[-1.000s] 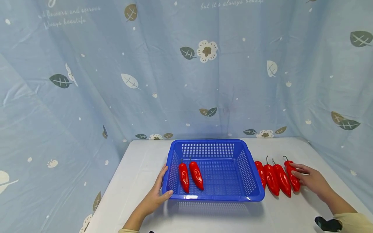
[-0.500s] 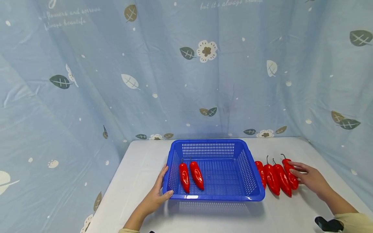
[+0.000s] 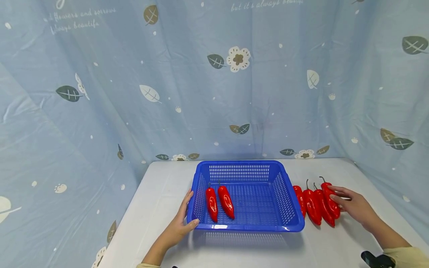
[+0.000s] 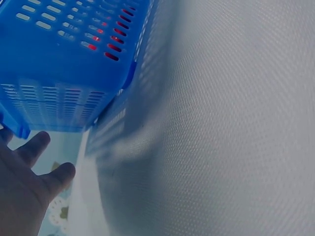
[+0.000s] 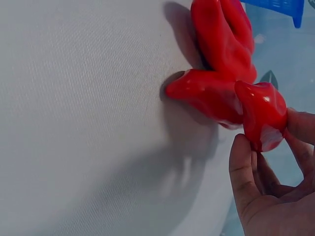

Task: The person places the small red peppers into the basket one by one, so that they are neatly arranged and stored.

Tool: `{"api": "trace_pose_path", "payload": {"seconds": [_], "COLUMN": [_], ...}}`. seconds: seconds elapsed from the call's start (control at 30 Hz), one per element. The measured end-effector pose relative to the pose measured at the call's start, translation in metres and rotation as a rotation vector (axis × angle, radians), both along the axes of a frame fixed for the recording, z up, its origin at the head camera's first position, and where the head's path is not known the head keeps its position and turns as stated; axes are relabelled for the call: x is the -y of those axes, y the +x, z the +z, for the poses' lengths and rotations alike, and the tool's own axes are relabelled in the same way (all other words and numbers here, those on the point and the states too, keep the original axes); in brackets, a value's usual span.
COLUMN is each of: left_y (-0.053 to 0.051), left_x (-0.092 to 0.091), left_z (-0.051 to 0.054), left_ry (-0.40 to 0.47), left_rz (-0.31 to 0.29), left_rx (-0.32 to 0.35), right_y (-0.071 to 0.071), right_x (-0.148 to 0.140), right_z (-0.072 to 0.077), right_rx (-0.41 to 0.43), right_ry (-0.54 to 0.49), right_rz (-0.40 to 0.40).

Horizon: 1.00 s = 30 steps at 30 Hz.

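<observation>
Red pepper (image 3: 329,195), the row's rightmost, right of the blue basket (image 3: 248,227), is pinched between the thumb and fingers of the right hand (image 3: 356,206). Its skin looks slick, so I'd keep that pinch sure and avoid nudging the neighbouring pepper (image 3: 322,206) close on its left. Left hand (image 3: 177,227) rests, fingers extended, at the basket's left side; the basket's raised right wall stands left of the row.

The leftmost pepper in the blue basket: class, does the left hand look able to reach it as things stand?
Probably yes: the left hand touches the basket, close to that pepper, and nothing covers the open top; only the left wall stands between.
</observation>
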<state>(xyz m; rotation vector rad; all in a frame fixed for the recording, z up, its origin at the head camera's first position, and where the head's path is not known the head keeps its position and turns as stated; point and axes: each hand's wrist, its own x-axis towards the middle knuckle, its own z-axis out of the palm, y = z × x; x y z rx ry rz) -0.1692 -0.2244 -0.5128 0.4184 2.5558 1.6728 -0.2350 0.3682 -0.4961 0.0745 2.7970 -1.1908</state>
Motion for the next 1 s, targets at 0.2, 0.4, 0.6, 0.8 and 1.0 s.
{"api": "trace_pose_path", "payload": {"seconds": [0.2,0.4,0.6,0.8,1.0], "left_y": [0.0,0.001,0.001,0.0,0.0], "left_x": [0.0,0.0,0.0,0.0,0.0], "left_z": [0.0,0.002,0.002,0.001,0.001], "left_ry": [-0.001,-0.014,-0.021,-0.011,-0.009], "left_rz": [-0.006,0.0,0.002,0.005,0.005], "left_rx": [-0.017,-0.017,-0.016,0.001,0.023], "right_y": [0.001,0.002,0.004,0.007,0.009], "right_x": [0.004,0.009,0.013,0.019,0.026], "right_z": [0.003,0.005,0.009,0.014,0.019], "right_rx": [0.001,-0.016,-0.024,-0.036,-0.031], "right_ry": [-0.008,-0.001,-0.008,-0.009,-0.014], "right_rz": [-0.001,0.004,0.011,0.029,0.038]}}
